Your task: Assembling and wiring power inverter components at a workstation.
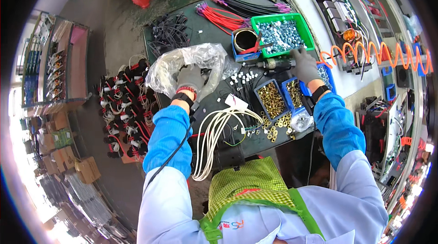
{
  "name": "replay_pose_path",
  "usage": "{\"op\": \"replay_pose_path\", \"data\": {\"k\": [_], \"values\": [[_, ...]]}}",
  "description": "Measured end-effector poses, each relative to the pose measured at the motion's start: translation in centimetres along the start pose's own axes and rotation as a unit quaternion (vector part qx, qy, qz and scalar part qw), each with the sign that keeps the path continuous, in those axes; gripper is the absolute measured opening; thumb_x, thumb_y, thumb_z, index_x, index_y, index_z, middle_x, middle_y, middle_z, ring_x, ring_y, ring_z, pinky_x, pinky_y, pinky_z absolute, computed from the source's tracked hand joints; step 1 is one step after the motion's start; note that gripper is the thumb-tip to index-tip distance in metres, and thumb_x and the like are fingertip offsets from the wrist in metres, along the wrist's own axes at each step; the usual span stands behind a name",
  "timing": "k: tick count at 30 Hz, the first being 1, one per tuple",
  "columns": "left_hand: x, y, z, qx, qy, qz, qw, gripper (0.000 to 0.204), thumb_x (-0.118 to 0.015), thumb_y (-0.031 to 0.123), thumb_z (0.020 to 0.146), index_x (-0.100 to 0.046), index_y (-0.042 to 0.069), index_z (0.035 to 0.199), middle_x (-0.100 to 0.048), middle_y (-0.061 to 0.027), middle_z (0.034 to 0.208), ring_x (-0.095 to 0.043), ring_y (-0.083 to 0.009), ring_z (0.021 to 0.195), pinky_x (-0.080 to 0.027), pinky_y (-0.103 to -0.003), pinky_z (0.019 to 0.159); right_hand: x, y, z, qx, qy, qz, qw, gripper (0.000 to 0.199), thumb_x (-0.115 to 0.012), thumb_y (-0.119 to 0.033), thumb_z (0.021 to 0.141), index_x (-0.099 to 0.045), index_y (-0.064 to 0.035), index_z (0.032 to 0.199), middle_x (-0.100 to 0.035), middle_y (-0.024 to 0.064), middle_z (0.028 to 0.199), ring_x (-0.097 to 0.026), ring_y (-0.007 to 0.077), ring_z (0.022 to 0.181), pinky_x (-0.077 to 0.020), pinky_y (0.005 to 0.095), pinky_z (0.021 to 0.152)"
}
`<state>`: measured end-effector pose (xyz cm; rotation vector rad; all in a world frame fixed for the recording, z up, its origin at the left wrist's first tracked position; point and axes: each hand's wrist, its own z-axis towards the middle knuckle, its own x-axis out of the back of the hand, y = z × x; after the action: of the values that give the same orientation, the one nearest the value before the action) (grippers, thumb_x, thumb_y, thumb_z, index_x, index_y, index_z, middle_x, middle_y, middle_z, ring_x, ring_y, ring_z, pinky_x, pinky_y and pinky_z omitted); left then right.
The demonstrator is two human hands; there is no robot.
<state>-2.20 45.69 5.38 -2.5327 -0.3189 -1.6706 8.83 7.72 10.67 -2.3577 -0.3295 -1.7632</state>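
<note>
My left hand (pixel 190 77), in a grey glove, reaches into the mouth of a clear plastic bag (pixel 211 53) on the bench. Its fingers are hidden there, so I cannot see what they touch. At the right, my gloved right hand (pixel 305 66) is closed around the rear end of an air screwdriver (pixel 276 64), which points left. Just beyond that tool stands a green bin (pixel 311 43) of small shiny screws. Small white connectors (pixel 244 78) lie scattered between my hands. White cables (pixel 213 139) curve over the bench's near edge.
Bins of brass fasteners (pixel 271 100) stand near my right forearm. Red cables (pixel 220 17) and black cables (pixel 169 32) lie at the back. An orange coiled hose (pixel 365 54) stretches right, past an electronics chassis (pixel 340 20). Wired black parts (pixel 125 111) are stacked at the left.
</note>
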Motion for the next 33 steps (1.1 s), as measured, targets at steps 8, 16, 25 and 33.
{"op": "replay_pose_path", "data": {"k": [8,16,25,33], "values": [[0.7,-1.6,-0.2,-0.087,-0.028,0.086,0.992,0.042,-0.065,0.029,0.081,-0.066,0.02,0.122,-0.065,-0.0162,0.121,-0.062,-0.0339,0.114,-0.049,-0.045,0.097,-2.0,2.2,1.1,0.045,0.014,-0.031,0.998,0.054,-0.078,-0.027,0.068,-0.059,-0.0111,0.116,-0.06,0.0174,0.111,-0.06,0.0408,0.103,-0.0495,0.0478,0.088],[-0.3,0.0,-2.9,-0.054,0.057,0.063,0.995,0.058,-0.066,0.024,0.081,-0.052,0.031,0.136,-0.046,-0.0118,0.143,-0.057,-0.0355,0.118,-0.05,-0.047,0.095,-3.4,4.6,4.0,0.108,-0.084,-0.078,0.987,0.041,-0.071,-0.017,0.073,-0.06,-0.0038,0.11,-0.067,0.0218,0.104,-0.063,0.0392,0.102,-0.0506,0.0469,0.087],[-1.1,-1.5,-1.3,-0.059,0.011,-0.001,0.998,0.055,-0.062,0.015,0.083,-0.052,0.021,0.136,-0.05,-0.0116,0.14,-0.061,-0.0353,0.111,-0.052,-0.046,0.092,-0.2,6.9,2.5,0.252,0.055,0.005,0.966,0.04,-0.063,-0.003,0.074,-0.058,-0.0098,0.113,-0.064,0.017,0.103,-0.062,0.0387,0.095,-0.0503,0.0476,0.08],[1.6,-2.0,-3.1,0.022,0.11,-0.201,0.973,0.043,-0.058,0.027,0.08,-0.062,0.007,0.118,-0.067,-0.0226,0.101,-0.066,-0.0375,0.095,-0.052,-0.043,0.085,5.4,12.7,-6.8,0.149,0.042,0.159,0.975,0.071,-0.057,0.004,0.074,-0.043,-0.0101,0.141,-0.061,0.0141,0.097,-0.065,0.0301,0.09,-0.0521,0.0395,0.071]]}}
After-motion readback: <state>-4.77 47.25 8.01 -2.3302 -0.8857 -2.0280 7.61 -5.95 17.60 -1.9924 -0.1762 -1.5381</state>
